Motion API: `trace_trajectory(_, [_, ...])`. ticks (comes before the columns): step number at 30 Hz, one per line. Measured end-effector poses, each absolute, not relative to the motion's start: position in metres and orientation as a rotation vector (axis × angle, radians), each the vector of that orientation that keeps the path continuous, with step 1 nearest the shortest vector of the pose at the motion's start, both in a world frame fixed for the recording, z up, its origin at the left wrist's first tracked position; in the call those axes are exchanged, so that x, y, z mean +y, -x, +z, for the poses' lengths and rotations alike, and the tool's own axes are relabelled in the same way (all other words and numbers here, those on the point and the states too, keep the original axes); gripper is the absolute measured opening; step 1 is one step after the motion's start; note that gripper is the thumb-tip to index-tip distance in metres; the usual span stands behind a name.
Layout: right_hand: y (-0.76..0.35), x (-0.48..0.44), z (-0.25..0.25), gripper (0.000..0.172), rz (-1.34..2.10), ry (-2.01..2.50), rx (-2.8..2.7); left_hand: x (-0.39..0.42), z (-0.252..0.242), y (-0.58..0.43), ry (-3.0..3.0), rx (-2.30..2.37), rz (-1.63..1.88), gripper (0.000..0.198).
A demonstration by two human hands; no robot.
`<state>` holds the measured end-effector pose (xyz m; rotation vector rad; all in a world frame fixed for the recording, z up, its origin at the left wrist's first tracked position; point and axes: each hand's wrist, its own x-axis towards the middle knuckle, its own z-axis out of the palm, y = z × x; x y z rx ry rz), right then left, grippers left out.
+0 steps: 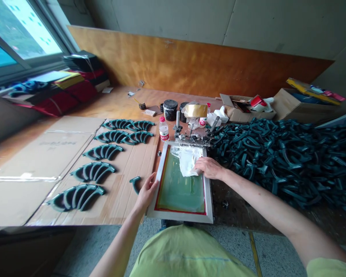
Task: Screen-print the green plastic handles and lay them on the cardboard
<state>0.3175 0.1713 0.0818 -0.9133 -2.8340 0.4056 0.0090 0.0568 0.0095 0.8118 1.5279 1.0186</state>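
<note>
A screen-printing frame [209,200] with a green mesh [180,194] lies in front of me, clamped at its far end to a metal hinge fixture [192,141]. My left hand [147,192] grips the frame's left edge, its fingertips up along the rim. On the right, my right hand [210,168] is closed on a crumpled white cloth [189,161], which lies against the upper part of the mesh. One curved dark green plastic part [135,184] rests on the cardboard just left of my left hand.
Rows of similar green parts [93,172] lie on cardboard [127,161] at left. A large heap of them [265,154] spreads at right. Behind the frame stand a red-capped bottle [163,130], a black tub [170,110], a tape roll [195,110] and open cardboard boxes [291,105].
</note>
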Motion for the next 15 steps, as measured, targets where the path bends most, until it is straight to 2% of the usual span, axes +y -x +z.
trace_trajectory(3, [-0.308, 0.176, 0.078, 0.022, 0.321, 1.038, -2.725, 0.057, 0.013, -0.009, -0.835, 1.504, 1.019, 0.081])
trace_trajectory(6, [-0.3, 0.161, 0.06, 0.028, 0.193, 1.091, -2.597, 0.057, 0.013, -0.008, -0.844, 1.493, 1.023, 0.083])
trace_trajectory(9, [-0.305, 0.141, 0.048, 0.029, 0.211, 0.99, -2.6, 0.057, 0.011, -0.005, -0.857, 1.503, 1.014, 0.081])
trace_trajectory(13, [-0.31, 0.16, 0.062, 0.018, 0.307, 1.045, -2.534, 0.057, 0.023, -0.007, -0.835, 1.512, 1.015, 0.076])
trace_trajectory(15, [-0.303, 0.187, 0.074, 0.031, 0.341, 1.175, -2.408, 0.057, 0.04, -0.009, -0.783, 1.51, 1.032, 0.074])
